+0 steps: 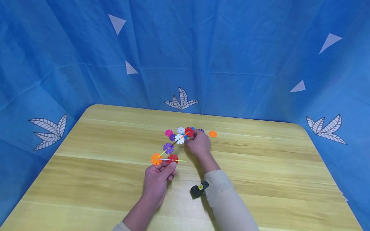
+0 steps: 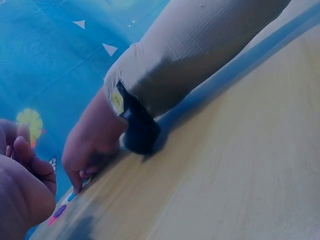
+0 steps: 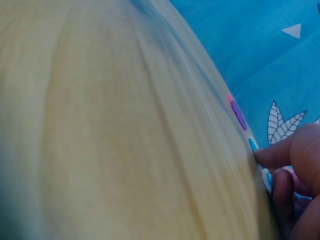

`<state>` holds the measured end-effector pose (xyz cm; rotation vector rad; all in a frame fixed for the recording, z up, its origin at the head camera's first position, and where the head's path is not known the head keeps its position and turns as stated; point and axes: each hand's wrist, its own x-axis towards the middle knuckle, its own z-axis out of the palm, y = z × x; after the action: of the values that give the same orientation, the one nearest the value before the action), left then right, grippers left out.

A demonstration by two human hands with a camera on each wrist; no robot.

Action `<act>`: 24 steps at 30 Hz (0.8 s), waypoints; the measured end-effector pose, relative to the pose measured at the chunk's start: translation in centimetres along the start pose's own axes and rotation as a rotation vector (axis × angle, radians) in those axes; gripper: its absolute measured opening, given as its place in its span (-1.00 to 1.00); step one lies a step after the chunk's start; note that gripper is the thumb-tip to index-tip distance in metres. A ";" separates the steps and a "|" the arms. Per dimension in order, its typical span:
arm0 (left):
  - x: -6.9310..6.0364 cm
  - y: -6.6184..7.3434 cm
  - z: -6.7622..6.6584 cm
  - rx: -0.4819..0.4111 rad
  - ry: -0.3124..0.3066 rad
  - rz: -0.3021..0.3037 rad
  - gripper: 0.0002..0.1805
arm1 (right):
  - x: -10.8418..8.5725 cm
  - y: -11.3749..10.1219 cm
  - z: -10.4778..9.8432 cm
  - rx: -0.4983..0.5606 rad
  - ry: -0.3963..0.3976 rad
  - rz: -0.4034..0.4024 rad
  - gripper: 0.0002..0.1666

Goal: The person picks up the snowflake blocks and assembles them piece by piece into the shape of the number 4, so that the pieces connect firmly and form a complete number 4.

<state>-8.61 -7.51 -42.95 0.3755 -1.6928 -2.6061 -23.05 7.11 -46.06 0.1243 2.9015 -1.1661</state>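
My left hand (image 1: 157, 179) pinches a red notched plastic disc (image 1: 172, 158) at the near end of a chain of interlocked flower-shaped discs. Up from there the chain runs through an orange disc (image 1: 156, 159), a purple disc (image 1: 168, 148) and a white disc (image 1: 179, 139) to a far red disc (image 1: 189, 131), with thin edge-on discs joining them. My right hand (image 1: 200, 143) is down at the loose discs on the table. In the right wrist view one fingertip touches a flat blue disc (image 3: 252, 144), with the thumb apart from that finger.
A pink disc (image 1: 169, 132), another white disc (image 1: 180, 130) and a darker purple disc (image 1: 172, 137) lie behind the chain. To the right of my right hand is a loose orange disc (image 1: 213, 134). Blue cloth (image 1: 231, 64) hangs behind the wooden table (image 1: 274, 166).
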 end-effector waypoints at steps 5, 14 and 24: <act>-0.1 0.0 0.0 -0.007 -0.010 0.008 -0.87 | 0.1 0.2 0.4 -0.011 0.031 -0.039 -0.75; 0.1 0.4 0.0 -0.018 -0.004 -0.009 -0.88 | 0.1 0.1 0.7 -0.033 0.044 0.003 -0.71; 0.1 0.4 -0.1 -0.047 0.014 -0.024 -0.86 | -0.4 0.1 -0.1 0.109 -0.004 0.081 -0.63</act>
<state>-8.71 -7.74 -42.61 0.4140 -1.6297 -2.6487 -22.63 7.18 -46.07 0.2381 2.8006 -1.3080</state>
